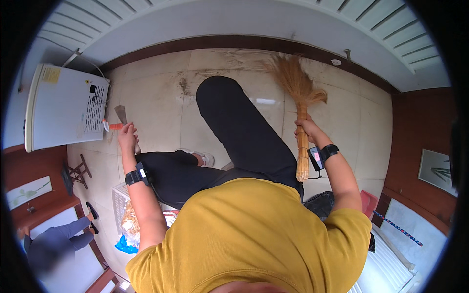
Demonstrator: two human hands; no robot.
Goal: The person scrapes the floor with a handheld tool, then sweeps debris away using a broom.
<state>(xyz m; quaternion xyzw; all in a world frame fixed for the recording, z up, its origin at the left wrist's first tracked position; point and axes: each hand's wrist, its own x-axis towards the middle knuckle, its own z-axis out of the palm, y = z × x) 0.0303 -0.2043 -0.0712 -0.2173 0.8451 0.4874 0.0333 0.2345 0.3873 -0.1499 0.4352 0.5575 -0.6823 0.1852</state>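
My right hand (309,130) grips the bound handle of a straw broom (302,110). The broom's bristles fan out over the tiled floor (157,99) toward the wall. In my left hand (128,138) is a scraper (121,112) with a flat metal blade, its handle end showing below my fingers. An orange-and-white object (111,126) sits just left of that hand, by the white appliance; whether I touch it I cannot tell. Brown dirt (183,86) streaks the tiles beyond my knee, and more smears lie along the dark baseboard (253,41).
A white chest-type appliance (66,106) with a cord stands at the left. Behind my left arm is a white plastic basket (119,205) holding bagged goods. A black plastic bag (320,204) and a red dustpan-like object (368,203) lie at right. Another person (55,245) stands at lower left.
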